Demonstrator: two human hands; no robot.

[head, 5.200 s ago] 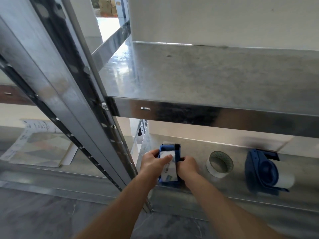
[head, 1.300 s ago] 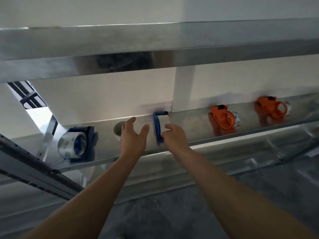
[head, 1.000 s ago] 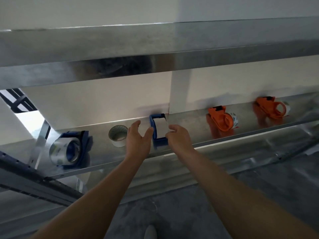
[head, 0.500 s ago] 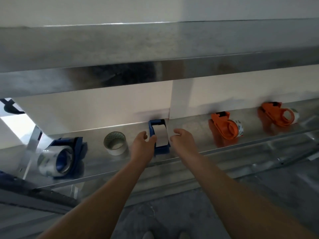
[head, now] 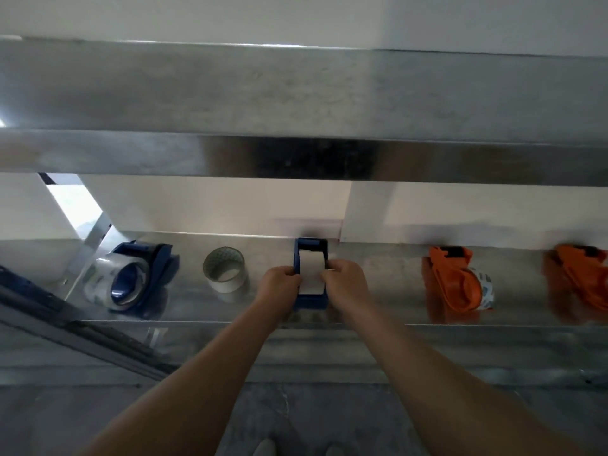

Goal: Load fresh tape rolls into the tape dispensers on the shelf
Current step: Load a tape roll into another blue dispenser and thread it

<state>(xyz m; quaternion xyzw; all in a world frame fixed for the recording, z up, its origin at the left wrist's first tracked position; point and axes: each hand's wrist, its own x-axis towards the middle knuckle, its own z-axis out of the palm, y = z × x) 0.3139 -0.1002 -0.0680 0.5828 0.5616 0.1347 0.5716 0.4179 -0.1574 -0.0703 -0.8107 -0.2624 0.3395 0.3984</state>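
Observation:
A blue tape dispenser [head: 310,249] with a pale roll in it stands on the lower metal shelf [head: 378,284], at the middle. My left hand [head: 280,287] grips its left side and my right hand [head: 345,284] grips its right side, thumbs on the pale roll [head: 311,274]. A loose tape roll [head: 225,273] lies just left of my left hand. Further left, another blue dispenser [head: 131,278] holds a clear roll. To the right lie two orange dispensers [head: 457,281] [head: 579,274], the nearer one with a roll in it.
The upper shelf [head: 296,93] juts out above the hands, its front lip [head: 296,156] low over the lower shelf. A slanted metal upright [head: 65,320] crosses the lower left. Grey floor [head: 296,419] lies below.
The view has shifted from the shelf's left end to its middle. My hands, spread open beside the middle blue dispenser a second ago, have closed on its two sides.

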